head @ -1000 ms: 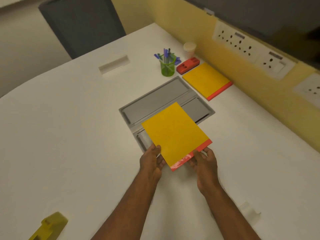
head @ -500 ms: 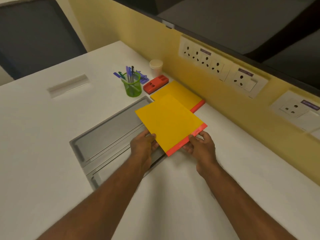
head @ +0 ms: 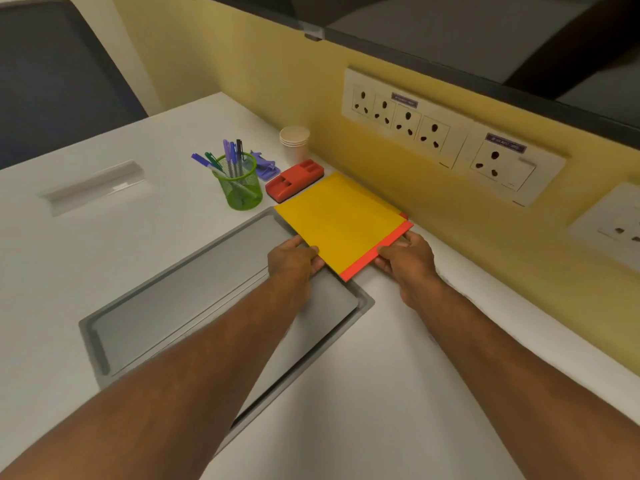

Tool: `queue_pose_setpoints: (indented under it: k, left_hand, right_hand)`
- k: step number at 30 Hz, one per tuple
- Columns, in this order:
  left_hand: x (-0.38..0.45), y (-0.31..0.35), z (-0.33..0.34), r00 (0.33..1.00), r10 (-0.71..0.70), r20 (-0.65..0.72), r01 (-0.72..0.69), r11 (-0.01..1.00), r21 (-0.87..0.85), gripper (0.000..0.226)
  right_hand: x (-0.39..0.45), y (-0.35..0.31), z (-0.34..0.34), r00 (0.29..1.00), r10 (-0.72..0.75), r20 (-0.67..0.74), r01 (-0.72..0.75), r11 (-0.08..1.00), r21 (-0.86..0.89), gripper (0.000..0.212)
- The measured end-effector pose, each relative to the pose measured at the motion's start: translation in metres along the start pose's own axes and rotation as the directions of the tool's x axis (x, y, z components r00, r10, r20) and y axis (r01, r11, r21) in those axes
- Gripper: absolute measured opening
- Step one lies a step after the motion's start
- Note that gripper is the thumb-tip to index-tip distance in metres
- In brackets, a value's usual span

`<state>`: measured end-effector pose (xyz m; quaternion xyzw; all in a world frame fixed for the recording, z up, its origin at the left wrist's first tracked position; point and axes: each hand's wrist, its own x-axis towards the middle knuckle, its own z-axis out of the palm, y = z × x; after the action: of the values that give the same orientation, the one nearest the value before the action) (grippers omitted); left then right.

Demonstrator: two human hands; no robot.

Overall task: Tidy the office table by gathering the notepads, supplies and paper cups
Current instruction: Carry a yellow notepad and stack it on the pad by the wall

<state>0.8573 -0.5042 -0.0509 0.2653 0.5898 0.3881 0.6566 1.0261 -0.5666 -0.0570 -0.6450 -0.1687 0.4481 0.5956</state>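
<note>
Both hands hold a yellow notepad (head: 341,221) with a red binding edge. My left hand (head: 292,259) grips its near left corner and my right hand (head: 407,259) grips the red edge. The pad lies almost squarely over a second yellow notepad (head: 381,199), of which only a far strip and a red corner show. Behind them sit a red stamp pad (head: 294,180), a green mesh pen cup (head: 240,183) with several pens, a purple stapler (head: 265,166) and a stack of paper cups (head: 295,143).
A grey recessed cable tray lid (head: 180,296) is set into the white table (head: 381,393) under my left forearm. A yellow partition with socket panels (head: 450,140) runs along the right. A cable slot (head: 91,187) lies at left, a dark chair (head: 55,81) beyond.
Both hands carried the held notepad away from me and rightward, from over the grey tray lid to on top of the second notepad by the partition.
</note>
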Motion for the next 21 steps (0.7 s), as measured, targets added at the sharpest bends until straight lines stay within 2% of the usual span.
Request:
queue_pose_setpoints:
  k: [3,6,9,12,13,16,19,21]
  left_hand:
    - [0.014,0.001,0.010,0.999,-0.020,-0.037,0.020,1.000,0.006,0.048]
    - [0.027,0.001,0.017,0.997,-0.012,-0.074,0.015,0.999,0.028,0.048]
    - [0.038,0.001,0.023,0.993,0.000,-0.118,0.007,0.998,0.059,0.016]
    - [0.048,0.003,0.028,0.991,0.006,-0.137,0.013,0.990,0.138,0.031]
    - [0.050,0.004,0.029,0.990,0.007,-0.139,0.016,0.987,0.159,0.030]
    - [0.055,0.005,0.028,0.995,0.019,-0.100,0.008,0.966,0.259,0.016]
    - [0.057,0.003,0.025,0.999,0.048,0.010,-0.049,0.949,0.310,0.020]
    - [0.058,0.003,0.028,0.996,0.078,-0.031,-0.061,0.927,0.370,0.011]
  right_hand:
    - [0.016,0.001,0.002,0.998,-0.024,-0.050,0.023,1.000,-0.014,0.046]
    - [0.030,0.005,0.002,0.997,-0.049,-0.062,0.046,0.997,-0.057,0.042]
    - [0.041,0.009,0.002,0.996,-0.066,-0.062,0.059,0.992,-0.107,0.043]
    - [0.046,0.013,0.002,0.993,-0.089,-0.071,0.078,0.986,-0.144,0.046]
    - [0.046,0.014,0.002,0.992,-0.101,-0.073,0.089,0.984,-0.152,0.045]
    - [0.044,0.015,0.001,0.987,-0.133,-0.091,0.114,0.974,-0.194,0.046]
    - [0.041,0.017,0.001,0.985,-0.151,-0.087,0.125,0.960,-0.252,0.057]
    - [0.041,0.017,0.001,0.984,-0.162,-0.072,0.133,0.943,-0.306,0.061]
